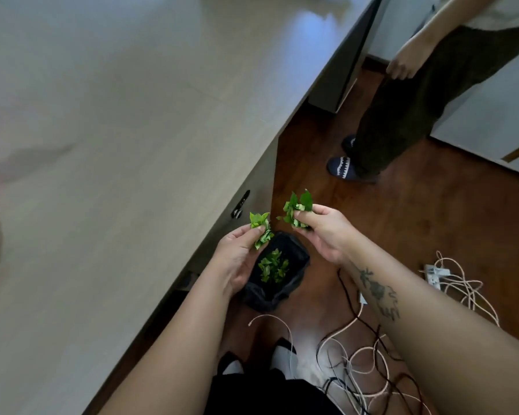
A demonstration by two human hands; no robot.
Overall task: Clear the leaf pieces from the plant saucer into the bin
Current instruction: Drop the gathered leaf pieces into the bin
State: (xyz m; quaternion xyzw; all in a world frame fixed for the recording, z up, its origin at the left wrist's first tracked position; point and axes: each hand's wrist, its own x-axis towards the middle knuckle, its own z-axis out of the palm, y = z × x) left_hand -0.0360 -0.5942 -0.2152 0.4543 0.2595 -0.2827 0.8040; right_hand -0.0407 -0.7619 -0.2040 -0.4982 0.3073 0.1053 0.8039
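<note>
**Two bunches of leaf pieces held over the bin**

1. Feet (282, 353). The person's own, at the bottom edge, planted just short of the bin so the arms reach over it.
2. Cables (360, 357). A loose tangle of pale and black on the wooden floor (432, 211), beside the feet. One black cable runs up close to the bin.
3. Bin (300, 256). Small, with a black liner, standing on the floor against the foot of the counter. It sits below the hands, so anything let go should fall in. A layer of fallen leaves (273, 268) already lies inside.
4. Left hand (237, 256). Thumb and fingertips are pressed together on the left bunch (259, 232). It is held above the bin's mouth, with pieces hanging down from the pinch.
5. Right hand (327, 232). The fingers are curled and clamped on the right bunch (297, 209). It seems to hang over the bin's far rim rather than its middle. It probably needs to come in a little before the fingers part, or scraps may land on the floor.
6. Counter (102, 145). A pale top, bare where it shows. The plant saucer is not in view, so whether pieces remain on it cannot be told.
7. Second person (417, 109). Stands well apart, farther along the floor, taking no part.
</note>
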